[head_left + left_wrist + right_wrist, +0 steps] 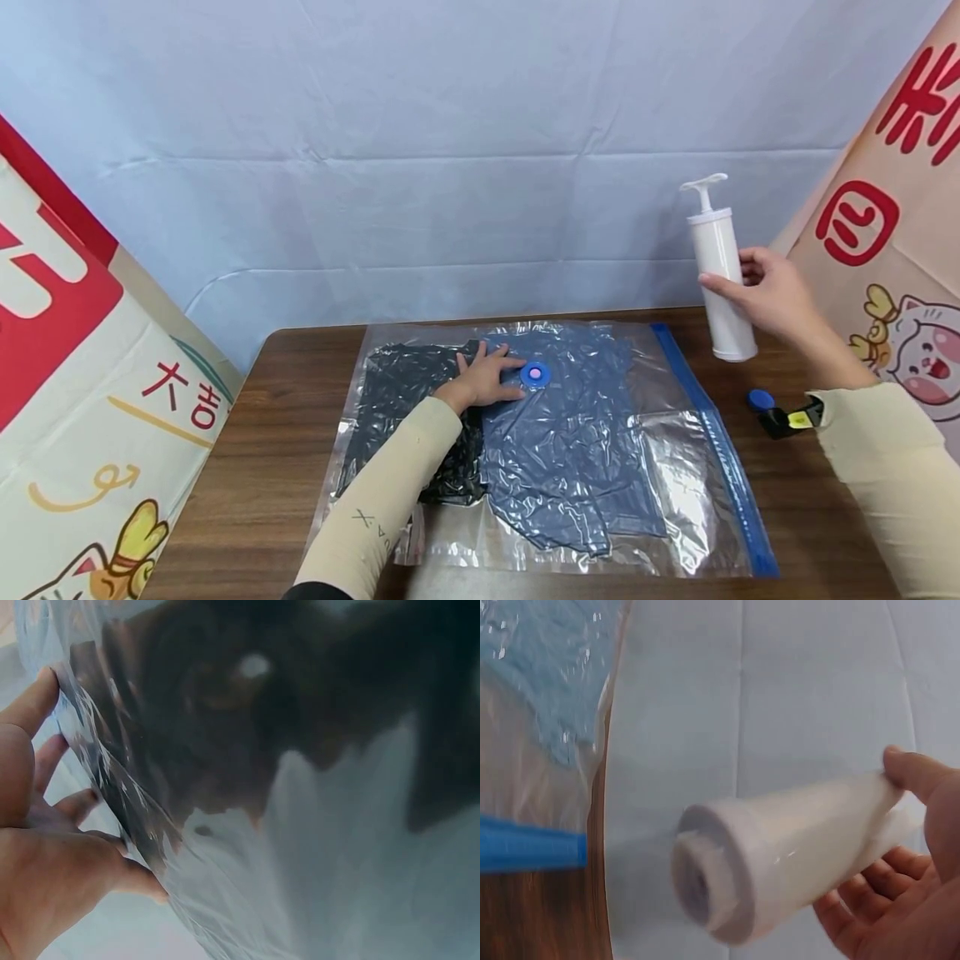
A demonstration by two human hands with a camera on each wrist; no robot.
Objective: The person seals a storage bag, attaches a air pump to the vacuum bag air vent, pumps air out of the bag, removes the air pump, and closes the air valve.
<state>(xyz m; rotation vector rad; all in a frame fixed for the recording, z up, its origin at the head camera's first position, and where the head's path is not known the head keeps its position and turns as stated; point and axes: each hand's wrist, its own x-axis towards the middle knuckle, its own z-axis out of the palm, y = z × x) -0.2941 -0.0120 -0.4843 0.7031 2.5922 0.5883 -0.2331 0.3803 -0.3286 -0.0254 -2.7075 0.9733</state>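
Observation:
A clear vacuum storage bag (690, 467) lies flat, with a folded black garment (405, 400) and a blue garment (562, 467) inside. Its round blue valve (535, 375) has a pink centre. With fingers spread, my left hand (483, 379) rests on the bag just left of the valve, thumb and index finger close to its rim. My right hand (776, 292) grips a white hand pump (722, 258) by its barrel, raised at the table's back right, T-handle up. In the right wrist view the pump's round bottom end (705, 877) faces the camera.
A blue zip strip (720, 450) runs along the bag's right edge. On the wooden table (247, 467) a round blue cap (761, 400) lies below the pump, beside a black device (783, 422) at my right wrist. Pale cloth (450, 167) hangs behind; printed banners (900, 250) flank both sides.

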